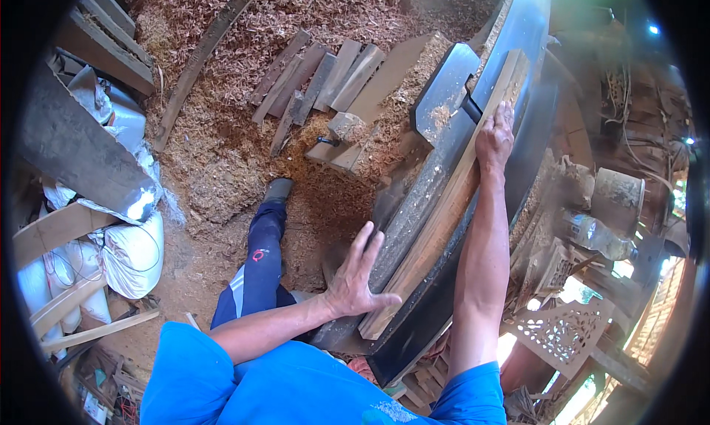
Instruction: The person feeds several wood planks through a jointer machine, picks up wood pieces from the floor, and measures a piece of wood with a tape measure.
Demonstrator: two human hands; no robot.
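From where I stand, the right hand (495,138) lies over the far part of a long wooden board (431,238), fingers pointing forward along its top; its thumb is out of sight, so I cannot tell whether it clasps the edge or only presses down. The left hand (360,281) is spread wide, thumb out toward the board's near end, with nothing in its grasp.

In the head view, the board lies lengthwise on the long dark metal bed (403,240) of what looks like a planing machine. An angular metal plate (444,85) juts out on the left, beside a dark slot (471,108) close to the right fingers. Wood offcuts (305,77) lie among the shavings (200,196).

I would worry about those fingers: if the slot houses a cutter, a slip or a sudden kick of the board could carry them toward it. With the left hand not clasping the near end, the board might also skew or lift there.

The board's underside is hidden, and so is any blade. I cannot tell whether the machine is running. The upper right is hazy, and the dark lens rim cuts off the clutter beyond the bucket (617,196).
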